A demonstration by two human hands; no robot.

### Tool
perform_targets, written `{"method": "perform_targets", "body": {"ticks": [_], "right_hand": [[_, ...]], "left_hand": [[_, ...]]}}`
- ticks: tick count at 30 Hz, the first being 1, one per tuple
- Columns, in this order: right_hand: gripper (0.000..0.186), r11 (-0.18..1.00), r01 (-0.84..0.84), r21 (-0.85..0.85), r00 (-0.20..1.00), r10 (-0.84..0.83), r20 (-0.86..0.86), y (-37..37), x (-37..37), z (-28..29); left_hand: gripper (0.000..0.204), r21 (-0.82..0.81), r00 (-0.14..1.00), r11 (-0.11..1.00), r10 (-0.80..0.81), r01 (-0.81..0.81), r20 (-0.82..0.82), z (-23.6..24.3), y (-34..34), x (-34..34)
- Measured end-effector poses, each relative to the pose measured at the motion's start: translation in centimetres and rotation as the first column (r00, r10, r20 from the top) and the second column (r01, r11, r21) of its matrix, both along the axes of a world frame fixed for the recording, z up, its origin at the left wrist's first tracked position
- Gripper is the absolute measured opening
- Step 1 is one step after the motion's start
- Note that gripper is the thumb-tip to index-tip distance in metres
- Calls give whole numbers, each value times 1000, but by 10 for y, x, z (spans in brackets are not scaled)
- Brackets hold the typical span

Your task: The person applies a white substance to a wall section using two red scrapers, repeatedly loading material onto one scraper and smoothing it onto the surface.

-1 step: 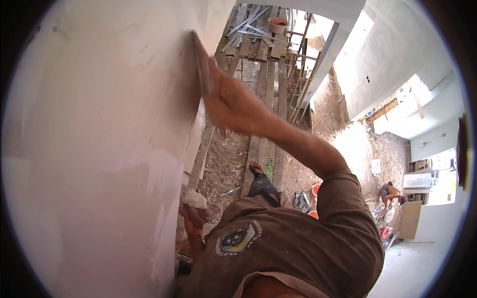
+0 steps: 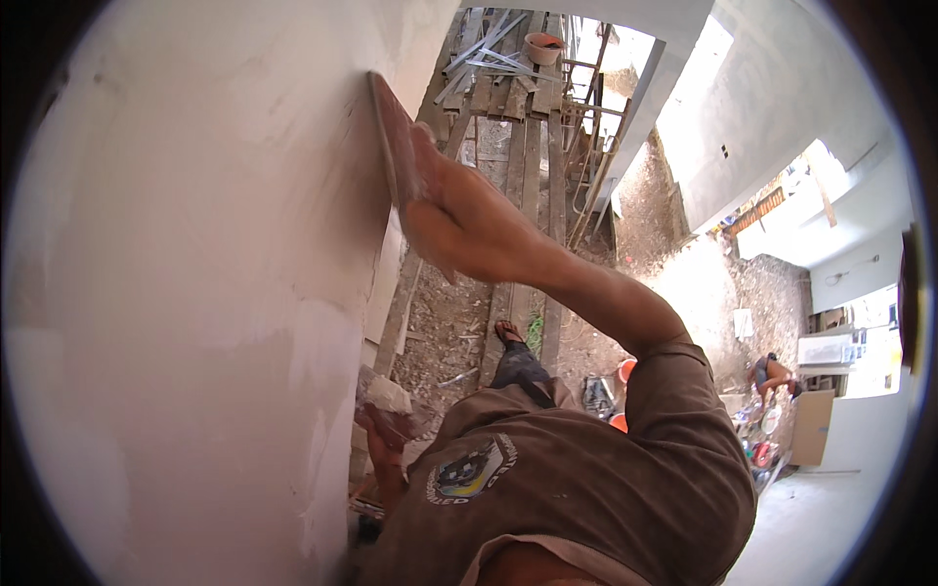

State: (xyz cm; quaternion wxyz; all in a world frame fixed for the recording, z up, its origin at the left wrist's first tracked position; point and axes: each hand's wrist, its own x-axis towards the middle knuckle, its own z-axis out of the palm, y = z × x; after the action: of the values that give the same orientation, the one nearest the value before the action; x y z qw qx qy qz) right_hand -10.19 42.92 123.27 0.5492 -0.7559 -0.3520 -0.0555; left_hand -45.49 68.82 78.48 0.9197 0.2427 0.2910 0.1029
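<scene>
My right hand point(image 2: 451, 220) is closed around the back of a reddish plastering trowel point(image 2: 393, 137). Its long edge rests against the pale plastered wall point(image 2: 195, 244) on my left, where a dark shadow falls beside it. Lower down, close to the wall and my body, my left hand point(image 2: 384, 451) grips a reddish mortar board point(image 2: 396, 422), partly hidden by what lies on it. That load is a thick off-white lump of plaster point(image 2: 384, 393). Smoother and rougher patches show on the wall's lower part.
Wooden planks point(image 2: 523, 176) run ahead under my foot, with metal strips point(image 2: 489, 59) and an orange bucket point(image 2: 543, 48) at their far end. A rusty scaffold frame point(image 2: 596, 127) stands right of them. Far right, a co-worker point(image 2: 772, 376) bends over near a brown panel point(image 2: 812, 428).
My right hand and the trowel have slid slightly down the wall, toward me, and the trowel's face has turned a little more into view. My left hand stays nearly still.
</scene>
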Motion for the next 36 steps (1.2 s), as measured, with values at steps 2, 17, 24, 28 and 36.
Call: {"method": "perform_targets", "body": {"ticks": [2, 17, 24, 28, 36], "right_hand": [[23, 1000, 5, 23, 1000, -5, 16, -15, 9, 3], [48, 552, -645, 528, 630, 775, -42, -62, 464, -38], [15, 846, -303, 438, 910, 393, -129, -31, 331, -34], [17, 901, -190, 391, 966, 243, -90, -54, 269, -55], [16, 955, -291, 56, 917, 295, -269, -50, 69, -30]], "left_hand": [[67, 62, 988, 992, -116, 110, 101, -10, 12, -14], [69, 165, 995, 983, -89, 82, 41, -9, 16, 1], [68, 79, 977, 995, -74, 59, 199, -3, 1, -15], [69, 171, 997, 984, -58, 49, 48, 9, 4, -12], [71, 241, 997, 970, -16, 33, -73, -4, 12, -8]]}}
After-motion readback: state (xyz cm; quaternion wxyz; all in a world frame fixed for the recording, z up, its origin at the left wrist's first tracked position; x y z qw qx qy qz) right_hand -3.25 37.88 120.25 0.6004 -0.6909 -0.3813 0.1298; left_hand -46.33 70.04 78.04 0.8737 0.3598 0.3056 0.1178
